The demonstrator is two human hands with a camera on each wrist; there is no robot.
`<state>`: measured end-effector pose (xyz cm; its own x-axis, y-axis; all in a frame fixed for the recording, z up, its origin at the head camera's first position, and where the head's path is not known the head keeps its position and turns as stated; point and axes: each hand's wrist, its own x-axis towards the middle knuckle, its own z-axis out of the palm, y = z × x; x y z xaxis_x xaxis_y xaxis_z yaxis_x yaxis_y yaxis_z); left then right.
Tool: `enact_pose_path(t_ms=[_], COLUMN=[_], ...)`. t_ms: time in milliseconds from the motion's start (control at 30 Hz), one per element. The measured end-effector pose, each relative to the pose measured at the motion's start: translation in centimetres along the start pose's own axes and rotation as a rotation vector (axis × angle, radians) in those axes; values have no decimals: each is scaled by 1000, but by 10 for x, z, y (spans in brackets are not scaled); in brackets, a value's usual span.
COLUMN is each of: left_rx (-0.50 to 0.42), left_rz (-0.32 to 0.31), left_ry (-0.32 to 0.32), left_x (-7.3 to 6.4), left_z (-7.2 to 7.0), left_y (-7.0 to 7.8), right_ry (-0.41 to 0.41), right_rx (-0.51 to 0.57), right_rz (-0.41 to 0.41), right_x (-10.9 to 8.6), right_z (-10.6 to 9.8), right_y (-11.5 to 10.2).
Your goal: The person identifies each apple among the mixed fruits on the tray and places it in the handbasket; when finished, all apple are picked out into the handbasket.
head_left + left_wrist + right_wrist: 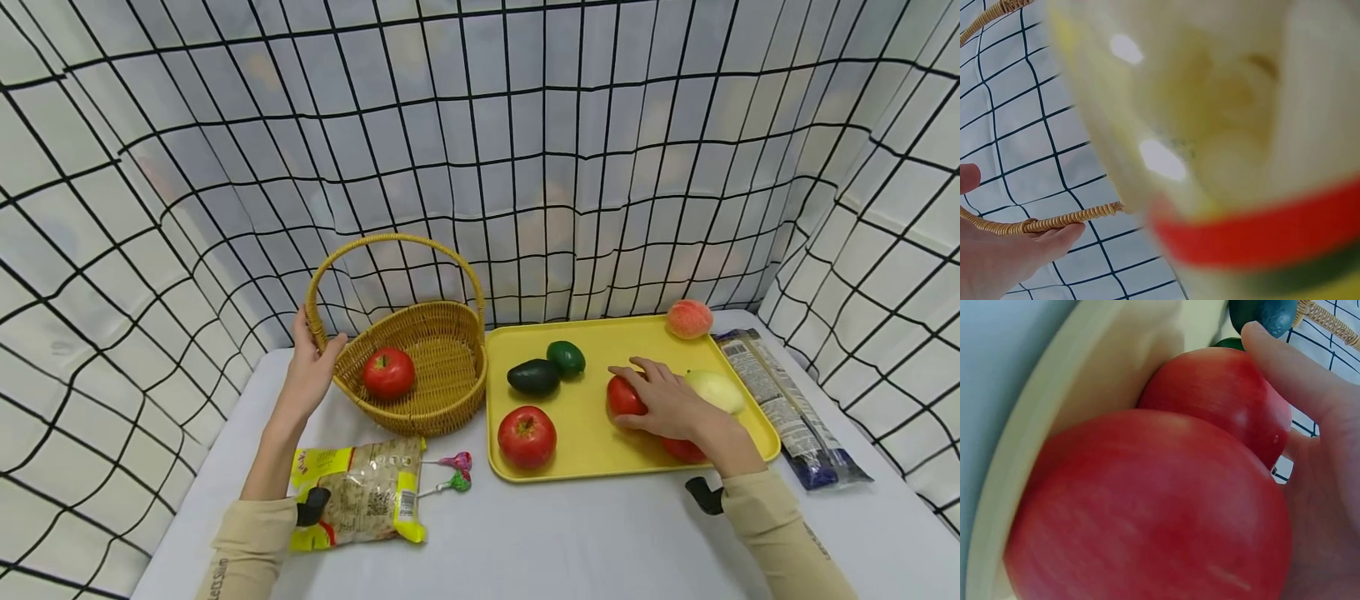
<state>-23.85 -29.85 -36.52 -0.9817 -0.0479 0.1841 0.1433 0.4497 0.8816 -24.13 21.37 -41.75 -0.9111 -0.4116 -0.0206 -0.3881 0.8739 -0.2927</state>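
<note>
My left hand (307,373) holds the left side of a wicker basket's handle (395,237), the handle lying between thumb and fingers in the left wrist view. Inside the basket (442,408) sits a red apple (388,372). Over the yellow tray (581,433), my right hand (667,404) grips another red apple (624,397), fingers over its far side and thumb at its near side. Beside it, partly under the wrist, lies one more apple (682,451), large in the right wrist view. A separate apple (527,437) sits at the tray's left front.
Two dark green avocados (534,377), a pale yellow-green fruit (716,392) and a peach (689,319) lie on the tray. A food bag (367,492) and two lollipops (456,481) are in front of the basket. A long packet (787,408) lies right; black netting (510,167) surrounds the table.
</note>
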Motion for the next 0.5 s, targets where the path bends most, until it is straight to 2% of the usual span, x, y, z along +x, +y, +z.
enact_pose_path(t_ms=[233,500], left_rx=[-12,-16], left_rz=[14,18], left_ry=[-1,-15], left_x=[3,2], left_z=[-1,-2], left_y=[2,1], right_ry=[-32,-11], right_rx=[19,-8], right_rz=[22,8], right_x=[1,-2], right_z=[0,7], right_y=[1,3])
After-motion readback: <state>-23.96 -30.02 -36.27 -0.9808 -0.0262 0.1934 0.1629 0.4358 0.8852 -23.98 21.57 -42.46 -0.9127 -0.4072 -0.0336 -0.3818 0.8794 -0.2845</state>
